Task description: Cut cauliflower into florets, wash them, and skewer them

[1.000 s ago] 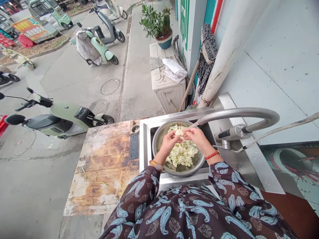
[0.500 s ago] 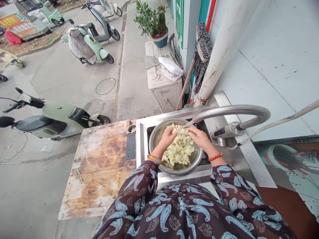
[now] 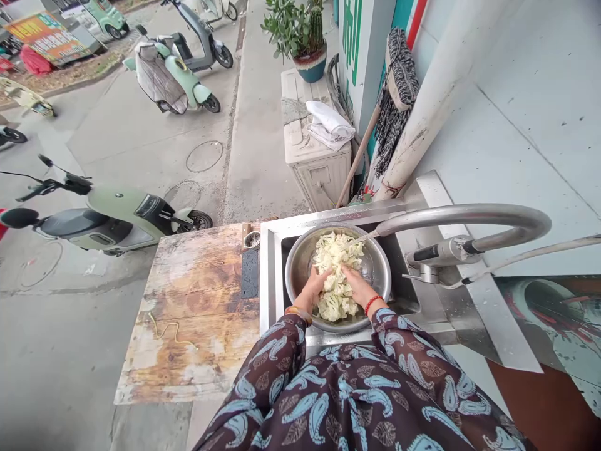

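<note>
Pale cauliflower florets [image 3: 339, 250] fill the middle of a round steel basin [image 3: 292, 266] that sits in the sink. My left hand [image 3: 315, 287] is on the near left side of the pile, its fingers curled into the florets and its thumb on top. From the right, my right hand [image 3: 357, 287] grips the same pile, with fingertips partly buried among the pieces. Both hands are close together, with florets between them. Water runs from the faucet [image 3: 451, 216] spout into the far side of the basin.
The metal sink [image 3: 270, 275] surrounds the basin. Left of it stands a worn wooden board [image 3: 188, 294] with a yellow string [image 3: 164, 329] on it. A mop [image 3: 397, 88] leans by the pipe beyond, near a white cabinet [image 3: 319, 169]. Scooters [image 3: 113, 219] are parked at left.
My hands have come nearer to my body and closer together, from the far side of the pile to its middle, closing on the florets. The view has shifted slightly.
</note>
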`<state>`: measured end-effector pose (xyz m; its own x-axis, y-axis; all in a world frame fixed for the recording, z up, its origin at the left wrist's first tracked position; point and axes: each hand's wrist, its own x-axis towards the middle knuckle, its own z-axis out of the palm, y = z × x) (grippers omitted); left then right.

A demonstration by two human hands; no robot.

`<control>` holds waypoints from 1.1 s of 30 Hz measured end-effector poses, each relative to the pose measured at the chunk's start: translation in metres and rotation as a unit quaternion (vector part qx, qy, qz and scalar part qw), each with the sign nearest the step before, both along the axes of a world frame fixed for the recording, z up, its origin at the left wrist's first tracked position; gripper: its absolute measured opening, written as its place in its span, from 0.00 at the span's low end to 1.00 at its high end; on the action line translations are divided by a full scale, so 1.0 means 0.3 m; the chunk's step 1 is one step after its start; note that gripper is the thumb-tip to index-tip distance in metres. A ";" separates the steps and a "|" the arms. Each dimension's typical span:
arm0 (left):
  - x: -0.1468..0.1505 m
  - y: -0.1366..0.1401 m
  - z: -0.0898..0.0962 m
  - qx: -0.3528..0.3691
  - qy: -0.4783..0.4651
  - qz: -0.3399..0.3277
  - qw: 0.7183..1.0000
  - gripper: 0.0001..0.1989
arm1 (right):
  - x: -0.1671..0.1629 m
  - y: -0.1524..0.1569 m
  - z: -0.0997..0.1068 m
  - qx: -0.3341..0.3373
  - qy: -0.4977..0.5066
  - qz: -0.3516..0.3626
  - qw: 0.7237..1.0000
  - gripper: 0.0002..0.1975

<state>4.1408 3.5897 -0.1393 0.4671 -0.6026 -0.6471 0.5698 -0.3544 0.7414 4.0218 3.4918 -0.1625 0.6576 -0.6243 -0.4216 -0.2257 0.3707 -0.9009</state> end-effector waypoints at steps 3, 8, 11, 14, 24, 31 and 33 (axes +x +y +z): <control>0.022 0.017 0.034 -0.031 0.056 0.008 0.998 0.38 | -0.012 0.001 0.010 0.019 0.006 0.016 1.000 0.24; 0.053 0.046 0.065 -0.081 0.046 0.005 0.996 0.34 | -0.060 -0.042 0.046 -0.004 -0.001 0.046 0.999 0.32; 0.064 0.048 0.050 -0.017 -0.017 -0.011 1.000 0.35 | -0.075 -0.065 0.060 -0.065 0.039 0.085 0.994 0.33; 0.077 0.058 0.025 0.019 -0.070 -0.047 0.996 0.34 | -0.094 -0.048 0.072 -0.165 0.088 0.161 0.969 0.34; 0.084 0.076 0.011 0.077 -0.257 -0.053 0.962 0.30 | -0.084 0.101 0.124 -0.354 0.045 0.303 0.884 0.26; 0.087 0.093 -0.016 0.106 -0.374 -0.137 0.911 0.30 | -0.066 -0.101 0.066 -0.405 0.193 0.077 0.890 0.19; 0.088 0.099 -0.025 0.106 -0.372 -0.142 0.911 0.31 | -0.050 -0.142 0.039 -0.408 0.225 0.069 0.882 0.18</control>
